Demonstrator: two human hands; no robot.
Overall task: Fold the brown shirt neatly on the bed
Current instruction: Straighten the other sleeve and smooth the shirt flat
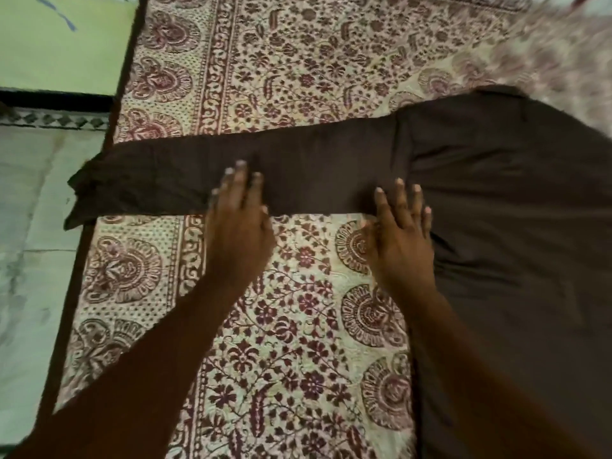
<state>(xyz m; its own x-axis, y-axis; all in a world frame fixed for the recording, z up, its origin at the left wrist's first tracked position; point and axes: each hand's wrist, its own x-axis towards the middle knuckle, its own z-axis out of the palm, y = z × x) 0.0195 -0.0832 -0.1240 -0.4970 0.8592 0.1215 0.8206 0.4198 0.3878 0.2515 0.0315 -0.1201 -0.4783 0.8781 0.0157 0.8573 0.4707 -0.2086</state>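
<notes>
At the far left edge of the bed (298, 44), the cuff (82, 190) of the brown shirt (513, 210) hangs a little past the mattress border, over the pale floor (26, 210) beside it. From that cuff the sleeve (298, 173) runs as a long flat band across the patterned bedspread, its long axis lying crosswise to the person's reach and leading rightward into the shirt's body, which spreads over the right part of the bed and runs out of view at the right and bottom edges. The left hand (240, 213) lies palm down on the near edge of the sleeve, about midway along it, fingers spread and flat, gripping nothing. The right hand (402, 223) rests the same way farther right, fingers open and pressed on the cloth just where the sleeve meets the body at the shoulder seam. Both hands are flat and open, set apart from each other along the sleeve, with neither closed on the fabric. The sleeve's free end lies well to the left of both hands, so the left hand is the nearer one to it, while the right hand sits at what looks like the natural hinge. Judging from this layout, the fold likely turns on bringing the sleeve rightward over the body, pivoting at the seam under the right hand; folding appears barely begun, as the shirt lies largely spread out.
</notes>
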